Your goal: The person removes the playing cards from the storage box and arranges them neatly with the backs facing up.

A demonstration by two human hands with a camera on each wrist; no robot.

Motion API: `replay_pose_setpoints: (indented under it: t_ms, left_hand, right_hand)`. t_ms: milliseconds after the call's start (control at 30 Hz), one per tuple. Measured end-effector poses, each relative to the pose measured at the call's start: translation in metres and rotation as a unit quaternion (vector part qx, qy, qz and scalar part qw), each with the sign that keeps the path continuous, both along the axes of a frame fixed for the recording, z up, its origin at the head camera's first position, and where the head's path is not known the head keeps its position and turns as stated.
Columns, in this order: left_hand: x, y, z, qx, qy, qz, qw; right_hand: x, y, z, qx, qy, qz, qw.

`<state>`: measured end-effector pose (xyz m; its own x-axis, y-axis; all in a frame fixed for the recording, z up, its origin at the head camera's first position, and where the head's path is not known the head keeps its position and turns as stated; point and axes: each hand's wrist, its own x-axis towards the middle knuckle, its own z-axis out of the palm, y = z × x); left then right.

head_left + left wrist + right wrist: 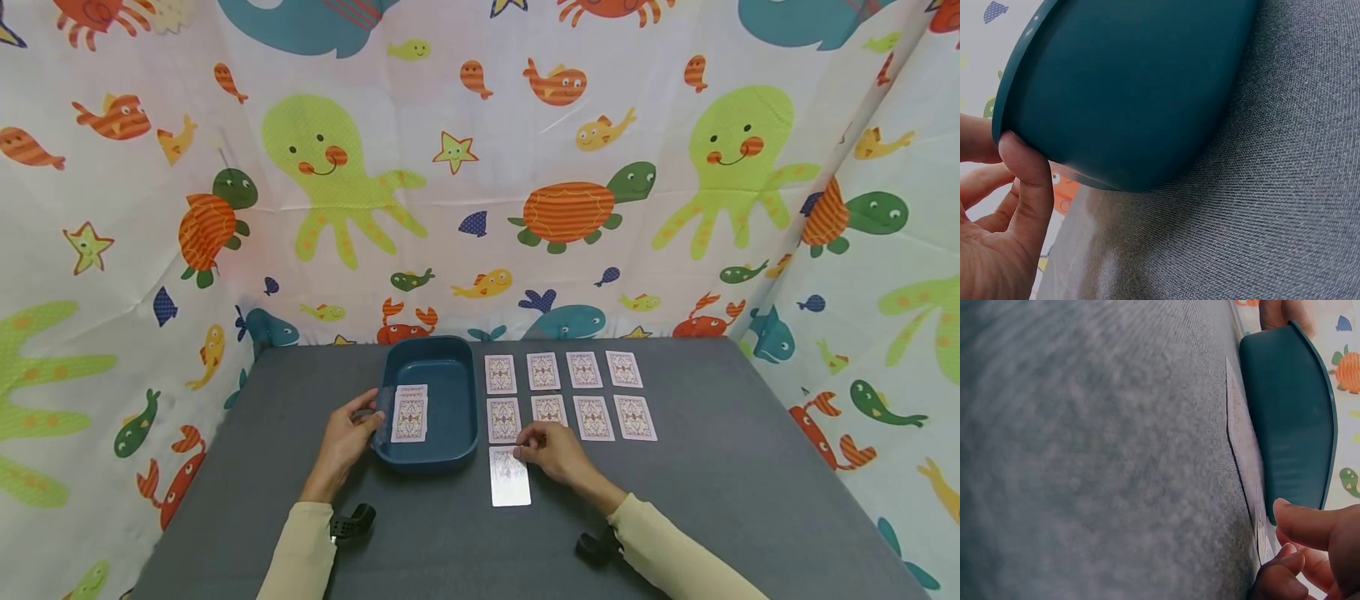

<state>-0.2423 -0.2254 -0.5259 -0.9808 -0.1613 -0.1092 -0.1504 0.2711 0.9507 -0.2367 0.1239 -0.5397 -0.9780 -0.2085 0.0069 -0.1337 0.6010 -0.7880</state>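
My left hand (pixel 347 437) pinches the left rim of a dark blue-green plastic tub (pixel 463 400), thumb inside the wall in the left wrist view. A small stack of playing cards (pixel 408 417), patterned backs up, lies in the tub. A see-through edge (pixel 384 414) shows beside the left fingertips. My right hand (pixel 553 454) pinches the upper right corner of a single playing card (pixel 510 479), whose back shines in the light. That card lies at or just above the table, in front of two rows of cards (pixel 594 417). Fingers partly hide one card behind.
A grey cloth covers the table (pixel 712 500). Curtains (pixel 480 225) printed with sea animals stand behind and at both sides. Several face-down cards stand in neat columns to the right of the tub. Black straps (pixel 352 522) sit at both wrists.
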Motion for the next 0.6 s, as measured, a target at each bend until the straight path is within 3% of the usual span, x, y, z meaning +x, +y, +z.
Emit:
replay_pose_setpoints:
  t_ms: [367,600]
  left_hand:
    - [0.0,0.0,0.0,-0.002,-0.001,0.001,1.0]
    - [-0.001,0.0,0.001,-0.001,0.001,0.004,1.0]
  right_hand:
    - [0.001,0.001,0.0,-0.01,-0.001,-0.006,0.9999]
    - [0.002,0.002,0.011,-0.04,0.005,-0.006,0.9992]
